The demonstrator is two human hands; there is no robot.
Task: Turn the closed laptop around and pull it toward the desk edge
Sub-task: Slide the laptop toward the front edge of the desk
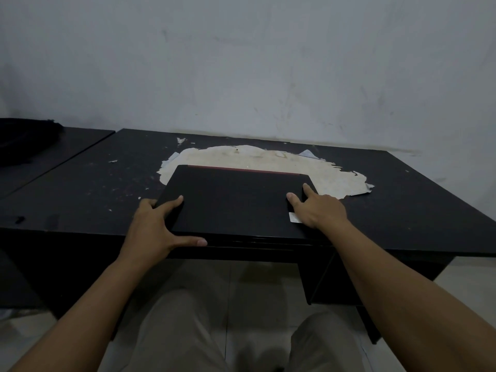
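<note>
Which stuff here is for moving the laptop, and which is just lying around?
For the job: closed laptop, left hand, right hand, desk.
Just lying around: dark bundle at far left, paper scraps, peeled pale patch.

Your single head-worn camera looks forward and down from close above the table point(80, 189), facing the wall point(241, 63) behind it.

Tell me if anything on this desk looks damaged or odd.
Yes. The desk has a big pale patch behind the laptop where the black surface has peeled off, with torn flakes curling around its edge.
</note>
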